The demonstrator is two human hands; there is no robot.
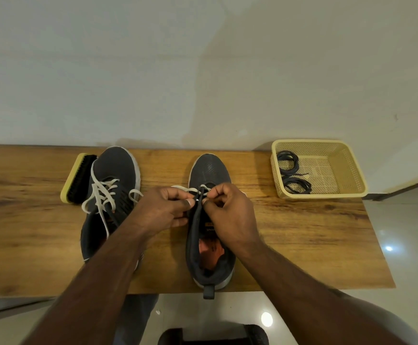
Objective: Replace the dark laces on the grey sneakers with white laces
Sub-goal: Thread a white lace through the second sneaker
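Your left hand (164, 210): fingers pinch the white lace (188, 190) at the right sneaker's (209, 220) lowest eyelets.
Your right hand (228, 210): fingers pinch the same lace's tip.
Left sneaker (108, 195): on the surface (290, 232), loosely laced white.
Dark laces (291, 173): coiled in the basket (339, 188), far right.
Brush (78, 178): touching the left sneaker.

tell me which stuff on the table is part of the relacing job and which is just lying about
In the job: left sneaker, already white-laced; right sneaker; white lace, pinched by left hand and right hand; dark laces in the basket.

Lying about: brush.
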